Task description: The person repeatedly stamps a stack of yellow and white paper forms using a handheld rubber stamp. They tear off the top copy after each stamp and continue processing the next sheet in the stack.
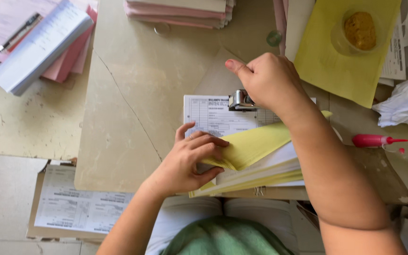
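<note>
Pressing down near the top edge of a stack of printed forms (213, 115), the right hand (267, 80) is clenched over a metal stapler (240, 100), thumb extended to the left. The stapler's chrome nose shows just below the knuckles and sits on the uppermost white form. The left hand (187, 160) grips a lifted bundle of yellow and white sheets (256, 151), fingers curled over the folded-back corner, a ring visible on one finger. The form stack lies at the near edge of a worn beige worktable (133, 94), directly in front of the person.

Surrounding items:
- A yellow sheet (336, 61) to the upper right carries a clear plastic cup (357, 30) with brownish contents.
- A pink glue bottle (374, 140) lies on its side right of the right forearm, near crumpled white paper (404, 101).
- Pink and white pads (43, 42) lie at upper left, with a pen (20, 32) on top.
- Another printed form (79, 205) rests below the table's edge at lower left.
</note>
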